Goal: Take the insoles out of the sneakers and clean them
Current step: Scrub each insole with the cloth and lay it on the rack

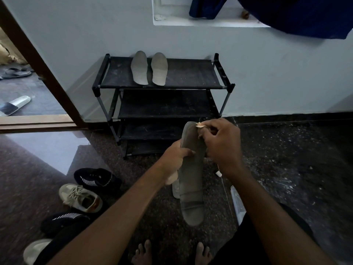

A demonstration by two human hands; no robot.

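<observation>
Midway through cleaning, my left hand (pixel 177 157) grips an insole (pixel 192 178) over the floor as my right hand (pixel 221 142) pinches a cloth (pixel 199 125) at its top end; next, probably firm strokes downward.

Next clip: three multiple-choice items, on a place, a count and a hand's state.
1. Where do the loose insoles lie? A. on the floor B. on the shoe rack's top shelf C. on the window ledge
2. How many lie there? A. one B. four C. two
3. What is the left hand doing? A. gripping the held insole B. hanging idle C. pressing the rack
Answers: 1 B, the top tier bears them. 2 C, two side by side. 3 A, it clasps the insole's middle; the right hand pinches a pale scrap.
</observation>
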